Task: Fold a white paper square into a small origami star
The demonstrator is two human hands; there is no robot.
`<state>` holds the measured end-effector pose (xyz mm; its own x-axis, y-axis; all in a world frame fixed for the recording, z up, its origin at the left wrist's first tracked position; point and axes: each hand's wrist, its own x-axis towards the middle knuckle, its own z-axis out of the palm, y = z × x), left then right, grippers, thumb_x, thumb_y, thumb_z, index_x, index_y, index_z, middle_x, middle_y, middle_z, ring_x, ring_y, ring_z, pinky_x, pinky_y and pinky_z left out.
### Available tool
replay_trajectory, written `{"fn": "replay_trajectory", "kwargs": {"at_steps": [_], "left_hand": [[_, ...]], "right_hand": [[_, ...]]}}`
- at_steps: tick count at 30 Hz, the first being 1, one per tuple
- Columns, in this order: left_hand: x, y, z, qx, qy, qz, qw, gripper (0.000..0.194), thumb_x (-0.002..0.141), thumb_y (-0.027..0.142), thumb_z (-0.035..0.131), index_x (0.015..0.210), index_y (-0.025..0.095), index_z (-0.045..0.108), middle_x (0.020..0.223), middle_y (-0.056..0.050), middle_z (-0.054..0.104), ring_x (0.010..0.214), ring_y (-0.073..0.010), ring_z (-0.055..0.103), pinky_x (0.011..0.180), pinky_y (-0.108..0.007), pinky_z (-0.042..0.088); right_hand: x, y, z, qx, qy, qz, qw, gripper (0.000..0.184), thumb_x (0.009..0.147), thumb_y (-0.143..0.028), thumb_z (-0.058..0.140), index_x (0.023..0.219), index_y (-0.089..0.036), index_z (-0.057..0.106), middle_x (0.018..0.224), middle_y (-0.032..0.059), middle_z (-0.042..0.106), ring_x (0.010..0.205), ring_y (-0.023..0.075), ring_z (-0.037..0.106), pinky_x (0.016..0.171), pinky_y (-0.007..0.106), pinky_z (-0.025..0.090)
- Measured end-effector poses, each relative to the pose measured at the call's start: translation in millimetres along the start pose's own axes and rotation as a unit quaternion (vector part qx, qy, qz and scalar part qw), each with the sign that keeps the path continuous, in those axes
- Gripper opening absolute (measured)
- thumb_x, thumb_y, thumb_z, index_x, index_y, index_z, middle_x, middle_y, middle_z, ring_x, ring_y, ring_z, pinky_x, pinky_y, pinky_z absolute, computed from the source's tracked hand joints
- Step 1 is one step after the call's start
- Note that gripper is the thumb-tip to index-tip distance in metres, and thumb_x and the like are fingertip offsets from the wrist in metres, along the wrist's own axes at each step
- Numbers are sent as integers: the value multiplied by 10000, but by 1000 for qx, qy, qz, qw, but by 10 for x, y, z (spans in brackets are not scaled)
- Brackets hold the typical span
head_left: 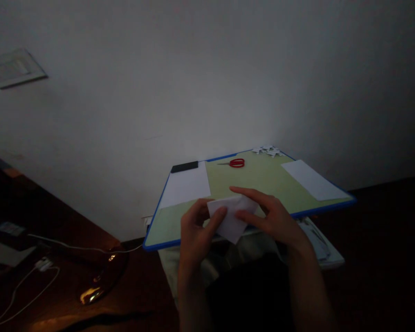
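Note:
A small folded piece of white paper (232,216) is held up over the near edge of the table, between both hands. My left hand (198,226) pinches its left side, thumb on the face towards me. My right hand (268,214) grips its right side, with the thumb on the near face and the index finger stretched along the top edge. The fingers behind the paper are hidden. Beyond the hands, red-handled scissors (236,163) lie on the green tabletop (242,180).
White sheets lie at the left (188,186) and right (313,180) of the blue-edged table. A dark flat object (184,167) rests at the back left, and several white paper cutouts (268,150) at the back right. Behind stands a wall; a white cable (86,249) runs at left.

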<state>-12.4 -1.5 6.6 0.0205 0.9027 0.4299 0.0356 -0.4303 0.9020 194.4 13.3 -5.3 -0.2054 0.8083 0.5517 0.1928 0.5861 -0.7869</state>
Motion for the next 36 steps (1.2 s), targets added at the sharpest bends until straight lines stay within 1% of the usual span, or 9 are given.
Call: {"fn": "replay_trajectory", "kwargs": {"at_steps": [5,9,12,15,20,24,26,31,36], "left_hand": [[14,-47,-44,-70,70,-2,995,340,812,283,882,937,220,572,756,38,719,599,-102,624,541,-172,489],[35,-62,-63,-70,15,-11,997,483,812,269,871,1182,263,560,836,38,707,672,-127,653,590,-202,532],[32,-49,-70,-12,-43,-20,999,483,816,258,866,1246,245,645,849,21,695,783,-150,683,698,-228,560],[26,-44,-67,26,-80,-38,996,256,834,289,857,1050,203,749,945,-34,755,885,-186,711,781,-265,573],[31,-58,-49,40,-70,-32,996,170,856,337,843,869,189,760,849,-29,757,804,-182,706,696,-253,570],[14,-55,-46,27,-34,-36,998,201,855,368,846,861,193,746,822,-13,752,683,-149,688,516,-195,507],[3,-50,-41,18,-13,-39,999,219,847,376,853,878,196,732,819,-7,754,633,-138,674,457,-182,469],[8,-54,-18,3,-11,-27,1000,220,836,351,868,873,195,717,819,-6,761,701,-145,700,590,-208,542],[13,-85,-19,3,-14,-19,1000,218,845,357,863,869,199,716,831,-10,765,742,-157,711,661,-235,560]], "right_hand": [[0,152,-67,22,56,19,998,418,848,-387,858,1253,-323,774,1161,39,797,1040,263,723,942,410,573],[18,155,-37,95,105,28,990,578,803,-342,897,1347,-324,702,986,22,734,787,200,680,697,333,578],[39,96,3,144,137,11,980,788,758,-285,929,1461,-359,582,1125,32,712,731,170,654,622,308,568],[39,54,17,155,142,12,978,873,744,-256,939,1502,-371,522,1187,46,714,724,169,663,610,311,579],[-12,57,-10,171,97,46,979,840,780,-268,924,1507,-382,521,930,-3,721,687,185,684,630,332,610],[-32,81,-17,210,41,50,976,963,781,-274,928,1580,-406,407,1153,52,759,948,268,770,847,440,661],[-26,84,-11,233,30,50,971,1031,794,-280,917,1620,-421,316,1218,69,750,987,288,777,867,472,665],[3,74,3,221,86,33,971,1046,781,-298,928,1611,-452,310,1223,60,702,897,254,761,750,412,663],[-7,85,3,202,97,16,975,945,796,-324,914,1580,-421,395,1204,60,680,1001,267,728,815,423,648]]}}
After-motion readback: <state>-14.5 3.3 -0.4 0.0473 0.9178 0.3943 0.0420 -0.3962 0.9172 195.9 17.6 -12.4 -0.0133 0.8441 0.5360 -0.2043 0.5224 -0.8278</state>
